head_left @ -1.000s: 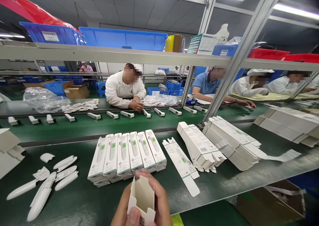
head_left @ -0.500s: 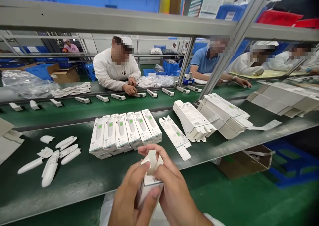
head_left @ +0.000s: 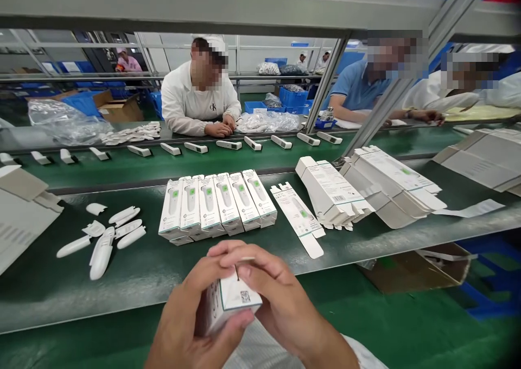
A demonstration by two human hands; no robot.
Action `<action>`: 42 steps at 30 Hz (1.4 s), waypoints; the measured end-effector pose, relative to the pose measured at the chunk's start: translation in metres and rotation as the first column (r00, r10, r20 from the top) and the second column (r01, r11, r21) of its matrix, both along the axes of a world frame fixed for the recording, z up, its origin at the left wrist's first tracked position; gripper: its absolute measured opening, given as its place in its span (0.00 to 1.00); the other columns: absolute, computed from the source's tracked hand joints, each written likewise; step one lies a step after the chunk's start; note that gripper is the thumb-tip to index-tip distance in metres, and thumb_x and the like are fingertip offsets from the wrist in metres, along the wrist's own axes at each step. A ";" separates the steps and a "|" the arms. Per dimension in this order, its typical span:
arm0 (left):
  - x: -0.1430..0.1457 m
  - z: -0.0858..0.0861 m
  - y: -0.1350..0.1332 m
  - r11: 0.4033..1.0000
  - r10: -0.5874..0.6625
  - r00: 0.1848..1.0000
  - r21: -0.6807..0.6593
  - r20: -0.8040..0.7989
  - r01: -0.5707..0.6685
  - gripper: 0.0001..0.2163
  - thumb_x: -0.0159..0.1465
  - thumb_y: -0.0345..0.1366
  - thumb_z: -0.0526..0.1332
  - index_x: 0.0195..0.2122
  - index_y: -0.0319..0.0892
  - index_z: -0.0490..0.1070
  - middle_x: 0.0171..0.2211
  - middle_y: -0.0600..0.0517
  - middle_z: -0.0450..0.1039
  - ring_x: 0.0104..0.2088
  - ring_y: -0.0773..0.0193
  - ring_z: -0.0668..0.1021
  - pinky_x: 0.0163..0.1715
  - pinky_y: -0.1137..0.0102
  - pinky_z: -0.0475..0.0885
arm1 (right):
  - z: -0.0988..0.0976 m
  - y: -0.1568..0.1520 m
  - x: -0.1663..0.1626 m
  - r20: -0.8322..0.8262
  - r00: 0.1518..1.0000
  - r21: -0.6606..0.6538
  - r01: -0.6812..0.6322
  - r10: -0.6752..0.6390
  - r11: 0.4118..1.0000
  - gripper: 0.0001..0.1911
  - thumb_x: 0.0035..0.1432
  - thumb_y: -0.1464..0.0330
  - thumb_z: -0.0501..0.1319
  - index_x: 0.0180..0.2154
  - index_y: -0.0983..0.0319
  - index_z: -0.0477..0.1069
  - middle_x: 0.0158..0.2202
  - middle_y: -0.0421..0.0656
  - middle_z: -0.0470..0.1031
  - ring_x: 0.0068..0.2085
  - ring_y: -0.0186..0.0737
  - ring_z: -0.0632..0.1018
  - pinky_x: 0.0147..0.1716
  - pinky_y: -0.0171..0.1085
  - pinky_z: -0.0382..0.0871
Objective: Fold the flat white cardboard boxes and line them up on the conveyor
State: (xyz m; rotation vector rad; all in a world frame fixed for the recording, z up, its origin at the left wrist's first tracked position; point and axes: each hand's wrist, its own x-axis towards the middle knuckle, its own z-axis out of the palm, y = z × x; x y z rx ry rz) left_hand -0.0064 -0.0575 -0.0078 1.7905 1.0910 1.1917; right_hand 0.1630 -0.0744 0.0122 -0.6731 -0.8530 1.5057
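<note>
Both my hands hold one small white carton (head_left: pixel 232 301) just in front of the bench edge. My left hand (head_left: pixel 191 317) wraps its side from below, thumb along the bottom. My right hand (head_left: pixel 272 293) grips the other side, its fingers pressing on the carton's top end flap. Beyond them, on the green bench (head_left: pixel 163 271), lies a row of several closed white cartons (head_left: pixel 217 205) with green marks. A flat unfolded carton blank (head_left: pixel 299 217) lies to their right.
Stacks of flat carton blanks (head_left: pixel 366 190) lie at the right, white plastic shells (head_left: pixel 103 239) at the left. Behind is a green conveyor (head_left: pixel 163 165) carrying white devices. Across it sit a person in white (head_left: pixel 199 100) and a person in blue (head_left: pixel 358 89). A cardboard box (head_left: pixel 419 268) stands under the bench.
The carton's end flaps stood open a second ago; now my fingers have folded them down. The view has tilted lower and my hands have risen in it.
</note>
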 end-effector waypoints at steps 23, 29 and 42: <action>-0.044 -0.001 0.023 0.884 0.243 0.838 0.467 -0.488 0.015 0.22 0.72 0.26 0.58 0.63 0.55 0.75 0.61 0.54 0.82 0.62 0.56 0.81 0.63 0.63 0.72 | -0.013 0.018 0.024 -0.095 0.984 -0.187 -0.166 0.150 0.968 0.34 0.64 0.62 0.80 0.68 0.49 0.76 0.57 0.44 0.88 0.56 0.40 0.87 0.56 0.36 0.79; -0.036 -0.003 0.023 0.877 0.232 0.873 0.480 -0.428 0.002 0.19 0.74 0.27 0.61 0.62 0.52 0.76 0.59 0.52 0.83 0.61 0.58 0.81 0.62 0.64 0.73 | -0.016 0.016 0.012 0.047 0.996 -0.127 -0.065 0.072 0.990 0.25 0.65 0.59 0.78 0.62 0.54 0.83 0.49 0.41 0.91 0.49 0.38 0.88 0.51 0.34 0.79; -0.041 -0.011 0.027 0.880 0.230 0.881 0.474 -0.414 -0.007 0.18 0.73 0.27 0.61 0.61 0.51 0.76 0.58 0.51 0.83 0.60 0.58 0.83 0.64 0.65 0.74 | -0.006 0.019 -0.004 0.214 0.977 -0.132 0.036 -0.007 0.991 0.31 0.64 0.53 0.77 0.64 0.58 0.82 0.46 0.42 0.90 0.44 0.40 0.85 0.49 0.38 0.79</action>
